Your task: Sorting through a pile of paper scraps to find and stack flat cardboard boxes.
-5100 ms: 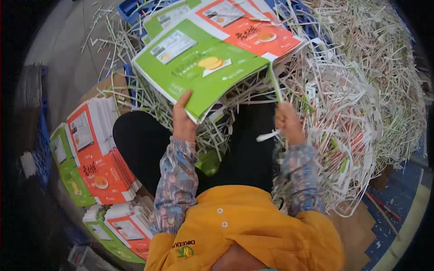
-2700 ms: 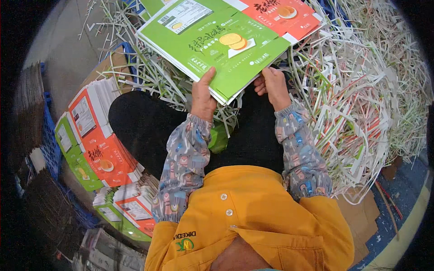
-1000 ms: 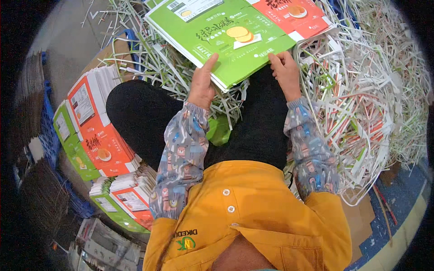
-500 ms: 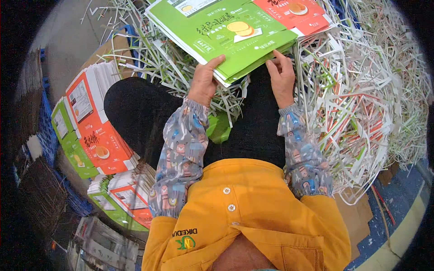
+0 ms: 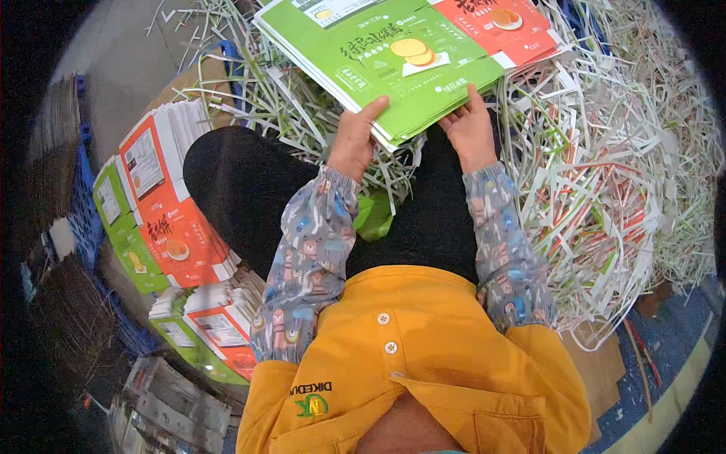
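Observation:
A thick stack of flat printed carton sheets (image 5: pixel 393 57), green on the near half and red on the far half, rests across my lap and the paper scrap in front of me. My left hand (image 5: pixel 354 140) grips the stack's near left edge with the thumb on top. My right hand (image 5: pixel 470 130) holds the near right edge, fingers on the green face. Both forearms wear patterned sleeve covers over a yellow shirt.
Piles of white, green and red paper trimmings (image 5: pixel 605 174) lie ahead and to my right. To my left stand stacks of red and green carton sheets (image 5: pixel 162 212), with more (image 5: pixel 208 333) nearer me. A blue crate (image 5: pixel 79 204) sits at far left, cardboard (image 5: pixel 597 363) at lower right.
The stack was lifted and tilted toward me earlier; now it lies flatter and farther forward. Both hands stayed on its near edge, with the right hand closing in on the edge.

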The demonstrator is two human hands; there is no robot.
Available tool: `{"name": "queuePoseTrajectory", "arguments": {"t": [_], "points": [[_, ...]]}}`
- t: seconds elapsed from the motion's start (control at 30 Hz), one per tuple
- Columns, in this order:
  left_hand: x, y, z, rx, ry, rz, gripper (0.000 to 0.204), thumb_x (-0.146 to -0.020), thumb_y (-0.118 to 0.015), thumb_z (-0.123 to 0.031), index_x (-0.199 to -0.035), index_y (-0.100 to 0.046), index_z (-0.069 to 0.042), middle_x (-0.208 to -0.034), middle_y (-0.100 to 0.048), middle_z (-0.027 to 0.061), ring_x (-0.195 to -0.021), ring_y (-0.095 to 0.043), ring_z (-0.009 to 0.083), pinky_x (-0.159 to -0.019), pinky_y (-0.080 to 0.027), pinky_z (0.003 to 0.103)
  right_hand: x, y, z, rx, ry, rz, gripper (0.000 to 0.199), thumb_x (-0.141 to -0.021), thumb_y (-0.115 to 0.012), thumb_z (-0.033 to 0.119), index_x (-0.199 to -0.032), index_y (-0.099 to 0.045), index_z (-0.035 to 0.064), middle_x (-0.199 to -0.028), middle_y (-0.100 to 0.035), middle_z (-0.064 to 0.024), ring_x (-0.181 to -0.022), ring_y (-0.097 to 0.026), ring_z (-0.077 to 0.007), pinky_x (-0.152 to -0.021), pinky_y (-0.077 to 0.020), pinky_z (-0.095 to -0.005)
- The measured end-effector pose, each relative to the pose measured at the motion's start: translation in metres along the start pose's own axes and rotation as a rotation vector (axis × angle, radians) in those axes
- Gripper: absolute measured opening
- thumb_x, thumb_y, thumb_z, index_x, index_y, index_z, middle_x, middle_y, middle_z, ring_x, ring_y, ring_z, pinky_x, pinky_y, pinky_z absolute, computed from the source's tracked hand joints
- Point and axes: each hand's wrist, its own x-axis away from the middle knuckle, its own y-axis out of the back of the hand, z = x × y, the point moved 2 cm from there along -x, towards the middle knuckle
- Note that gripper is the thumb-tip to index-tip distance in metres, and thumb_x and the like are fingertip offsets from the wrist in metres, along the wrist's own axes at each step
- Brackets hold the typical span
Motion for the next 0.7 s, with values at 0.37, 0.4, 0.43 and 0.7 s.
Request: {"name": "queuePoseTrajectory", "arguments": {"t": [0.37, 0.4, 0.43, 0.7], "points": [[0.048, 0.004, -0.004, -0.338, 0.37, 0.097, 0.01, -0.076, -0.058, -0.011, -0.079, -0.053, -0.002, -0.059, -0.056, 0.004, -0.044, -0.051, 0.0116, -0.042, -0.042, 0.021, -0.028, -0.002, -0.007, 0.19, 0.218, 0.025, 0.028, -0.076, -0.057, 0.008, -0.101, -0.049, -0.0014, -0.094, -0.056, -0.0096, -0.084, -0.056, -0.021, -0.072, -0.0468, -0.0324], [0.049, 0.003, -0.004, -0.344, 0.367, 0.092, 0.01, -0.076, -0.058, -0.011, -0.079, -0.053, -0.002, -0.059, -0.056, 0.004, -0.044, -0.051, 0.0116, -0.042, -0.042, 0.021, -0.03, -0.001, -0.002, 0.197, 0.249, 0.019, 0.026, -0.075, -0.057, 0.004, -0.099, -0.05, -0.0016, -0.095, -0.056, -0.0099, -0.085, -0.056, -0.0219, -0.073, -0.0467, -0.033], [0.051, 0.002, -0.004, -0.356, 0.36, 0.129, 0.01, -0.076, -0.058, -0.011, -0.08, -0.054, -0.002, -0.059, -0.056, 0.0039, -0.043, -0.051, 0.0112, -0.042, -0.041, 0.021, -0.031, -0.001, 0.001, 0.191, 0.246, 0.023, 0.026, -0.075, -0.057, 0.004, -0.099, -0.05, -0.0016, -0.095, -0.056, -0.0099, -0.085, -0.056, -0.0219, -0.073, -0.0467, -0.033], [0.073, 0.096, -0.017, -1.641, 0.205, 0.16, 0.008, -0.072, -0.055, -0.009, -0.077, -0.058, -0.004, -0.062, -0.058, 0.0097, -0.056, -0.058, 0.022, -0.05, -0.047, 0.031, -0.035, 0.058, 0.099, 0.415, 0.386, -0.085, 0.031, -0.077, -0.053, 0.02, -0.097, -0.053, -0.0043, -0.087, -0.058, -0.0107, -0.073, -0.058, -0.0186, -0.066, -0.0474, -0.0263]]}}
